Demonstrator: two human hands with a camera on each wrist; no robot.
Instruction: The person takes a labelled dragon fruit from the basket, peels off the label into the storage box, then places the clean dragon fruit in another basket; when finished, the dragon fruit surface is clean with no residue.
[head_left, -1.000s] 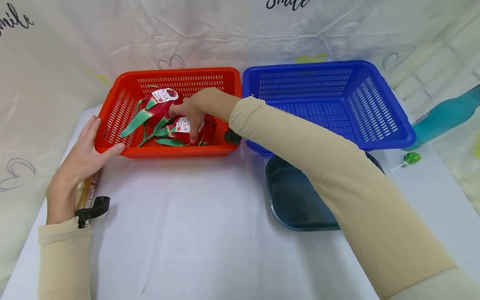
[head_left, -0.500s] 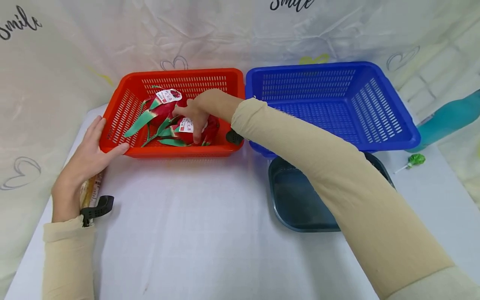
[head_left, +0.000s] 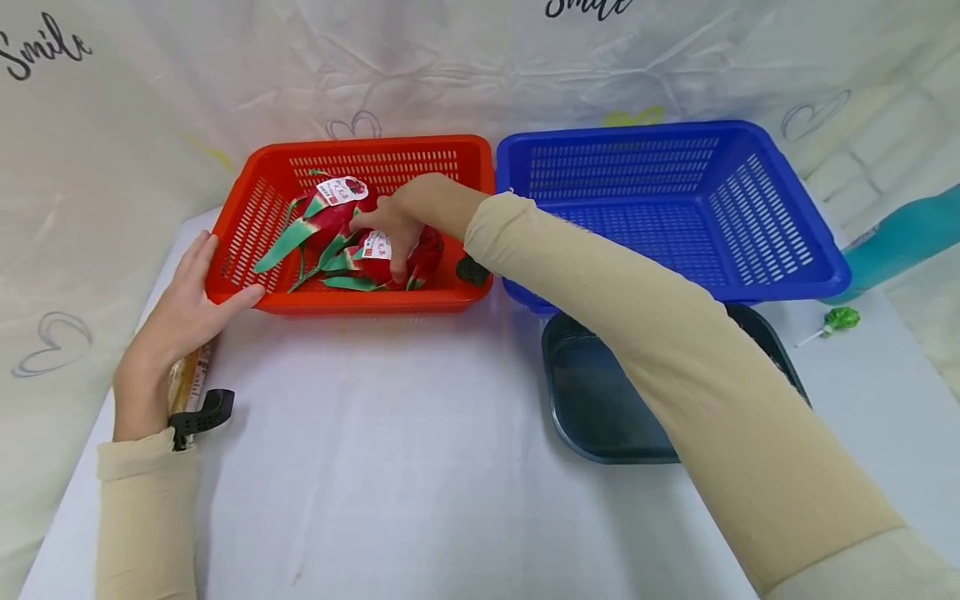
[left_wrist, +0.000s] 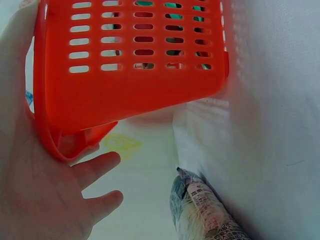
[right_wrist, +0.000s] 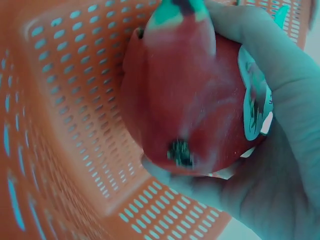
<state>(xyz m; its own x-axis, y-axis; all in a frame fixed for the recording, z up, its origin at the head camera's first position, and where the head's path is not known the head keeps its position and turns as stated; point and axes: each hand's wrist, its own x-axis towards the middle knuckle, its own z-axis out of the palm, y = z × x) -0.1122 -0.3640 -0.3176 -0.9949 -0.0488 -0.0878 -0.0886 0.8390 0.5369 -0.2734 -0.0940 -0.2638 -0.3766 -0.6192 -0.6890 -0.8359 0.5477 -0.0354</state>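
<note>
Right hand: inside the red plastic basket, fingers curled round the front dragon fruit, spread only as wide as its body. Right-wrist view: the fruit's rounded red end faces the camera, green-tipped petal at top, dark tuft near the lower edge, label by the thumb side. Cannot tell whether the fruit bears on the basket floor.

Rear dragon fruit, label upward, lies in the same basket against the front one, green petals toward the left end.

Left hand: at the basket's front left corner, thumb over the front rim, the other fingers extended along the left end. Left-wrist view: 2 fingertips spread apart below the rim. A wrapped packet lies on the desk under that wrist.

Compared with 1.0 s ago: the scene sits slightly farther right in the head view; more of the dark tray shows right of the sleeve. Both hands hold the same places on basket and fruit; the 2 fruits keep their arrangement.

Right of the red basket: blue plastic basket, tray in front of it, green-wrapped lollipop near its front right corner.
</note>
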